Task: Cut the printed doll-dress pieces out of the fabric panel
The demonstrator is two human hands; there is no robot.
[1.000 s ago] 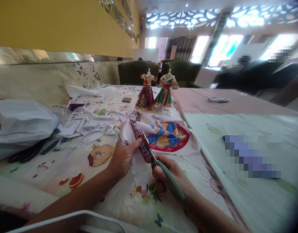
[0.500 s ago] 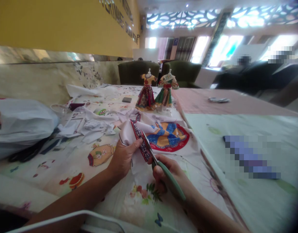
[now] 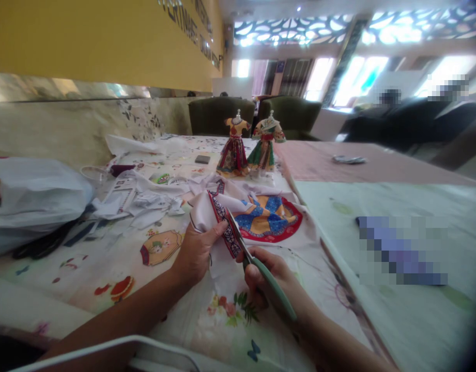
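Observation:
My left hand (image 3: 197,250) pinches a white printed fabric (image 3: 202,209), thumb on top of its dark patterned band with red edges (image 3: 218,206). Green-handled scissors (image 3: 274,289) are gripped in my right hand (image 3: 269,271). Their blades lie along the right edge of the band, just beside my left thumb. Whether the blades are fully closed I cannot tell. On the fabric beyond the blades shows a blue and yellow print with a red border (image 3: 271,217). A cut-out tan printed piece (image 3: 160,247) lies left of my left hand.
Two small dressed mannequins, one in yellow and maroon (image 3: 234,147), one in green (image 3: 264,147), stand behind the fabric. White scraps (image 3: 144,204) and a white plastic bag (image 3: 40,191) lie at left. A white cable (image 3: 117,342) crosses the front. A blurred blue item (image 3: 400,253) lies at right.

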